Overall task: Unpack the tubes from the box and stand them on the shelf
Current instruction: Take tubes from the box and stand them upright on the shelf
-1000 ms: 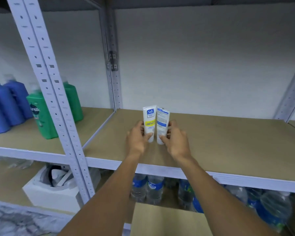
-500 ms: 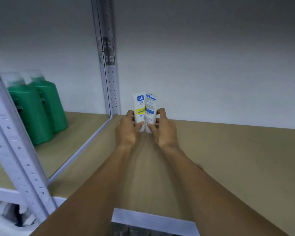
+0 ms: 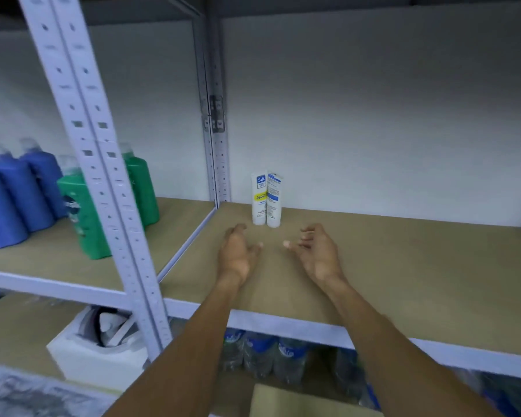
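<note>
Two white tubes stand upright and side by side at the back of the brown shelf board [image 3: 403, 266], close to the wall. The left tube [image 3: 259, 198] shows a blue logo and a yellow band; the right tube [image 3: 274, 200] shows small print with a blue stripe. My left hand [image 3: 238, 251] and my right hand [image 3: 316, 251] hover over the shelf just in front of the tubes, apart from them, with fingers loosely curled and nothing in them. A corner of the cardboard box [image 3: 298, 401] shows at the bottom edge, between my forearms.
A perforated grey upright [image 3: 103, 176] stands front left, another [image 3: 215, 115] at the back. Green bottles [image 3: 82, 215] and blue bottles [image 3: 18, 200] fill the neighbouring shelf at left. Water bottles [image 3: 262, 350] and a white foam block [image 3: 97, 353] sit on the level below.
Both hands let go of the two tubes and drew back toward me. The tubes stay standing near the back wall. The camera pulled back from the shelf.
</note>
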